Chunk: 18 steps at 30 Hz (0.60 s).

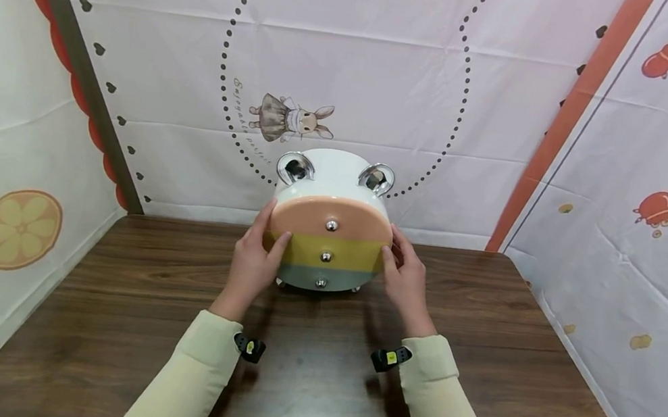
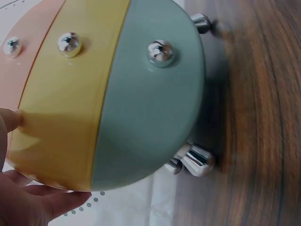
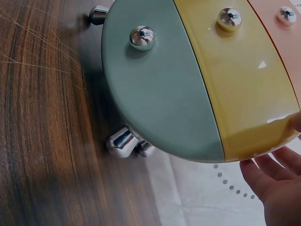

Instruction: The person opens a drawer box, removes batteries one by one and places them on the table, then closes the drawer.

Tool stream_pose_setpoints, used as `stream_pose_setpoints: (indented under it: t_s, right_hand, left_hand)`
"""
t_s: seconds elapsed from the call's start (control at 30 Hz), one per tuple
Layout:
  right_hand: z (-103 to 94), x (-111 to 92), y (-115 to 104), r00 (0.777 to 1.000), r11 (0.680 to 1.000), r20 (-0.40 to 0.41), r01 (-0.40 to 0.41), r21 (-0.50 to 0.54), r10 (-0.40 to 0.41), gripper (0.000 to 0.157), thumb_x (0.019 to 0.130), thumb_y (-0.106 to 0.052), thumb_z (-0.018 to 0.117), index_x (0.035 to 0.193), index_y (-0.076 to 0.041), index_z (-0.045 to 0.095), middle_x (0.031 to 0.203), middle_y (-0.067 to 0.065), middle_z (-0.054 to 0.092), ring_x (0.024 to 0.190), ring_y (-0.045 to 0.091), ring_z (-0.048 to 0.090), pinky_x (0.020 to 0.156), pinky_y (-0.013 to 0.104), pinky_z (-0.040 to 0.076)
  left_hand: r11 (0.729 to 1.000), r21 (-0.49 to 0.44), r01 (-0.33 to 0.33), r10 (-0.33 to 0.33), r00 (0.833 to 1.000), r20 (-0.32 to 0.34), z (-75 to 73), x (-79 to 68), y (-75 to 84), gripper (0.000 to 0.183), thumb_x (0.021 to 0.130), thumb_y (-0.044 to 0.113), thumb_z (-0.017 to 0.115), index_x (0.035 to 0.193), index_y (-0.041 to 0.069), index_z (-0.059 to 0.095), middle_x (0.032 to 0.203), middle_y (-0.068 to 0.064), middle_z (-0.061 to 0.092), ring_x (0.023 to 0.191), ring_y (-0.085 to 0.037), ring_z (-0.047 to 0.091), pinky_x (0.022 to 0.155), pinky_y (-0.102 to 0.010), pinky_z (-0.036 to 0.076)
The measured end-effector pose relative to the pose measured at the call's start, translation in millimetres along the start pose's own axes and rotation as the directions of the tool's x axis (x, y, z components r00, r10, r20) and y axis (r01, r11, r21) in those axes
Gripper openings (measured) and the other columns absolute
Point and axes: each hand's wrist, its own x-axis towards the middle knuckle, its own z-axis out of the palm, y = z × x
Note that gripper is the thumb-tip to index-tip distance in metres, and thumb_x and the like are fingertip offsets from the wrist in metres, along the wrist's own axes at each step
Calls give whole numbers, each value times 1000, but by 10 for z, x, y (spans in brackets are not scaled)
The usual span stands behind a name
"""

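A rounded three-drawer storage box [image 1: 333,218] with a white body stands near the far edge of the table, facing me. Its drawer fronts are pink, yellow and green from top to bottom, each with a silver knob. Two silver rings top it, and silver feet [image 2: 200,160] show at its base in both wrist views. My left hand [image 1: 255,261] grips its left side, thumb on the front and fingers round behind the edge. On the opposite side my right hand [image 1: 406,277] holds it the same way. All three drawers look closed.
Dark wood-grain table [image 1: 303,382] lies under the box and forearms. Behind it hangs a white printed cloth [image 1: 353,88] with a rabbit figure, close at the box's back. Similar cloth walls stand along the left [image 1: 30,136] and right [image 1: 623,252] sides.
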Motion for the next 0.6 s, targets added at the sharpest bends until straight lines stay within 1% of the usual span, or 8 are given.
stream_pose_setpoints:
  t_s: [0.13, 0.27, 0.37, 0.6]
  right_hand:
    - [-24, 8, -15, 1000, 1000, 4, 2, -29, -2, 47, 100, -23, 52, 146, -21, 45, 143, 6, 53, 125, 24, 56, 98, 40, 49]
    - [-45, 23, -37, 999, 998, -4, 39, -50, -40, 47, 98, -19, 55, 144, -17, 48, 140, 10, 53, 120, 27, 59, 95, 40, 51]
    - [-54, 23, -57, 998, 996, -12, 63, -59, -64, 47, 96, -16, 58, 142, -12, 49, 136, 13, 53, 116, 29, 60, 93, 38, 53]
    - [-72, -2, -121, 998, 994, -10, 68, -86, -69, 48, 95, -20, 61, 141, -11, 50, 135, 12, 53, 117, 27, 59, 89, 39, 54]
  left_hand:
    - [999, -22, 33, -33, 999, 3, -18, 12, 23, 65, 93, 36, 62, 150, 40, 31, 139, -13, 55, 121, -36, 56, 96, -54, 46]
    - [998, -26, 51, -51, 999, 2, -31, 16, 42, 64, 92, 36, 63, 149, 40, 33, 139, -13, 55, 120, -36, 56, 96, -55, 46]
    - [998, -23, 50, -50, 999, 3, -37, 19, 43, 64, 92, 36, 63, 149, 39, 34, 138, -13, 55, 121, -37, 55, 96, -55, 45]
    - [999, -39, 35, -34, 999, 28, -55, 22, 26, 64, 93, 34, 62, 150, 38, 32, 143, -13, 50, 127, -36, 51, 101, -55, 43]
